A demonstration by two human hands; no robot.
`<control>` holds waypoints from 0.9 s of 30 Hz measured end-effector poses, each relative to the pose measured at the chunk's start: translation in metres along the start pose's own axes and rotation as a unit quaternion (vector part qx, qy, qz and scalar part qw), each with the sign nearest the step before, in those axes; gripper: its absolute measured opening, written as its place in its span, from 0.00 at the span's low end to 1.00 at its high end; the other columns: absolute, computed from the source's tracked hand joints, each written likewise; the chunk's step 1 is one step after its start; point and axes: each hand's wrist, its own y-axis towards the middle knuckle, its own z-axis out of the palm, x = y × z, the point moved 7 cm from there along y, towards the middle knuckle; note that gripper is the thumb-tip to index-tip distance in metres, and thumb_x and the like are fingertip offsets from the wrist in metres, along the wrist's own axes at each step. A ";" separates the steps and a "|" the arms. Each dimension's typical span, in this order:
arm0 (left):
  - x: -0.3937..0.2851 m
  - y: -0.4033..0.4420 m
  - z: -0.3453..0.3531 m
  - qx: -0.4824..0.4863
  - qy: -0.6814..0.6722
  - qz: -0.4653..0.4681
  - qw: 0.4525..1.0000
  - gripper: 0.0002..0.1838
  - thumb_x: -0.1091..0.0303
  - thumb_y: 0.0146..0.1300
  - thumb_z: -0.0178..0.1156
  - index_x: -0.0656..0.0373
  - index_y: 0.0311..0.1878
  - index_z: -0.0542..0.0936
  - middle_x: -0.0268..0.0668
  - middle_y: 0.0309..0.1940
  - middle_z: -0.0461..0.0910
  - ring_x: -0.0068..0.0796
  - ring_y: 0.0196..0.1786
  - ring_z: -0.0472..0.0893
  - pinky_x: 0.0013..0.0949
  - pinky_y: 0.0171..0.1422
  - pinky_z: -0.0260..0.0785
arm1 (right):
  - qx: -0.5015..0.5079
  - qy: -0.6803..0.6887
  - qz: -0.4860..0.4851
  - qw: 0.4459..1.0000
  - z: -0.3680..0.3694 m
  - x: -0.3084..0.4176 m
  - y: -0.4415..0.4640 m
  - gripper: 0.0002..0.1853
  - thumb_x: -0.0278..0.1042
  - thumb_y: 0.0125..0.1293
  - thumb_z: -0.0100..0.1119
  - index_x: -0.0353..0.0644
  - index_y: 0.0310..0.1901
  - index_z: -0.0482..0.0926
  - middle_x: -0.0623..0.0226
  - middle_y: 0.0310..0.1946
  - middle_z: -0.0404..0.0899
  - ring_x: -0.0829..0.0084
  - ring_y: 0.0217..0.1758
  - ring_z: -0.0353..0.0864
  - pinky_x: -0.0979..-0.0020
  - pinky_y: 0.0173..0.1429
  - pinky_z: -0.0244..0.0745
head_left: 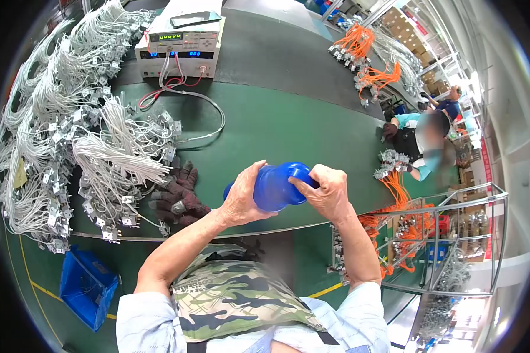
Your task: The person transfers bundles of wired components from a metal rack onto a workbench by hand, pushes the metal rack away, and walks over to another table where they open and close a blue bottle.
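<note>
A blue bottle (pixel 269 189) lies tilted between my two hands, above the front edge of the green table. My left hand (pixel 244 197) is wrapped round its body. At the other end, the fingers of my right hand (pixel 325 191) are closed on the bottle's blue cap (pixel 299 176). Whether the cap is loose or tight I cannot tell. Dark work gloves (pixel 179 197) rest on the table to the left of my left hand, beside bundles of white cables (pixel 121 156) with metal connectors.
Stacked test instruments (pixel 179 50) with lit displays stand at the back, a cable (pixel 221 112) looping from them. A blue bin (pixel 88 288) is on the floor at left. Orange cables (pixel 356 41) lie far right. A co-worker (pixel 418 138) is at the table's right, near a metal rack (pixel 441 206).
</note>
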 end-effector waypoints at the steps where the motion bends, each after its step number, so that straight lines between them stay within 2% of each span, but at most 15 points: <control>1: 0.000 0.000 -0.001 -0.002 -0.002 -0.003 1.000 0.61 0.60 0.32 0.81 0.63 0.70 0.55 0.52 0.61 0.68 0.53 0.63 0.71 0.49 0.68 0.64 | 0.019 0.003 0.004 1.000 0.004 -0.001 0.000 0.15 0.38 0.53 0.73 0.43 0.22 0.75 0.66 0.15 0.64 0.64 0.16 0.69 0.66 0.21 0.68; 5: 0.001 0.000 -0.003 -0.001 -0.007 0.001 1.000 0.62 0.60 0.31 0.81 0.62 0.71 0.55 0.52 0.62 0.68 0.53 0.64 0.70 0.49 0.69 0.62 | 0.045 -0.006 -0.007 0.999 0.012 0.001 0.005 0.17 0.39 0.53 0.73 0.42 0.21 0.74 0.64 0.16 0.68 0.62 0.17 0.72 0.65 0.22 0.69; 7: 0.001 0.001 -0.003 -0.002 -0.008 0.004 1.000 0.62 0.60 0.31 0.81 0.62 0.71 0.55 0.52 0.61 0.68 0.53 0.64 0.70 0.49 0.70 0.62 | 0.039 0.038 0.014 0.998 0.017 -0.004 0.008 0.25 0.41 0.52 0.75 0.40 0.15 0.65 0.62 0.14 0.66 0.63 0.16 0.70 0.65 0.22 0.66; 14: 0.000 -0.001 -0.004 -0.006 -0.003 0.018 1.000 0.62 0.61 0.31 0.81 0.63 0.71 0.55 0.52 0.61 0.69 0.52 0.64 0.70 0.48 0.69 0.62 | 0.064 0.062 -0.031 0.996 0.027 0.002 0.018 0.22 0.41 0.52 0.75 0.40 0.19 0.70 0.60 0.16 0.71 0.59 0.17 0.72 0.64 0.23 0.68; 17: 0.001 -0.001 -0.006 -0.009 -0.004 0.011 1.000 0.62 0.61 0.31 0.81 0.64 0.70 0.55 0.52 0.61 0.68 0.53 0.64 0.70 0.49 0.69 0.62 | 0.076 0.059 -0.032 0.995 0.035 0.008 0.019 0.19 0.40 0.54 0.74 0.38 0.23 0.73 0.60 0.17 0.73 0.61 0.17 0.73 0.65 0.24 0.69; 19: 0.002 -0.001 -0.007 -0.010 -0.003 0.010 1.000 0.62 0.60 0.31 0.82 0.64 0.70 0.56 0.53 0.61 0.68 0.53 0.64 0.70 0.49 0.69 0.62 | 0.020 0.118 0.109 0.987 0.038 -0.005 0.012 0.16 0.38 0.55 0.73 0.37 0.32 0.75 0.60 0.16 0.73 0.64 0.17 0.74 0.67 0.25 0.70; 20: 0.003 -0.002 -0.008 -0.013 -0.008 0.007 1.000 0.61 0.60 0.31 0.82 0.63 0.70 0.56 0.52 0.61 0.69 0.52 0.64 0.70 0.49 0.69 0.62 | 0.020 0.119 0.108 0.987 0.037 0.000 0.012 0.16 0.38 0.55 0.73 0.37 0.32 0.75 0.60 0.16 0.73 0.64 0.17 0.74 0.67 0.25 0.70; 22: 0.004 -0.003 -0.009 -0.015 -0.010 0.006 1.000 0.61 0.60 0.31 0.82 0.63 0.70 0.56 0.52 0.61 0.69 0.52 0.64 0.70 0.48 0.69 0.62 | 0.038 0.116 0.198 0.972 0.032 0.000 0.011 0.19 0.36 0.58 0.71 0.36 0.45 0.75 0.59 0.21 0.75 0.66 0.18 0.75 0.68 0.27 0.73; 23: 0.004 -0.004 -0.009 -0.011 -0.017 0.000 1.000 0.61 0.60 0.31 0.82 0.62 0.70 0.57 0.52 0.61 0.68 0.52 0.64 0.70 0.48 0.69 0.62 | 0.037 0.117 0.199 0.972 0.027 0.003 0.012 0.19 0.36 0.58 0.71 0.36 0.45 0.75 0.59 0.21 0.75 0.66 0.18 0.75 0.68 0.27 0.73; 25: 0.005 -0.004 -0.010 -0.006 -0.023 -0.004 1.000 0.60 0.60 0.31 0.82 0.62 0.70 0.58 0.52 0.61 0.68 0.52 0.65 0.70 0.48 0.69 0.62 | 0.108 0.189 0.210 0.953 0.026 0.004 0.012 0.24 0.34 0.59 0.68 0.36 0.55 0.73 0.54 0.33 0.78 0.65 0.21 0.78 0.69 0.29 0.75; 26: 0.006 -0.005 -0.010 0.000 -0.032 0.002 0.999 0.59 0.61 0.31 0.82 0.61 0.69 0.59 0.52 0.62 0.68 0.52 0.65 0.70 0.48 0.70 0.62 | 0.107 0.189 0.210 0.953 0.019 0.003 0.013 0.24 0.34 0.59 0.68 0.36 0.55 0.73 0.54 0.33 0.78 0.65 0.21 0.78 0.69 0.29 0.75; 27: 0.007 -0.005 -0.012 0.006 -0.041 0.007 0.999 0.58 0.61 0.32 0.81 0.61 0.69 0.59 0.51 0.62 0.68 0.52 0.65 0.70 0.48 0.70 0.62 | 0.119 0.135 0.115 0.977 0.011 0.013 0.019 0.25 0.31 0.58 0.67 0.37 0.57 0.72 0.53 0.43 0.76 0.63 0.30 0.80 0.67 0.35 0.77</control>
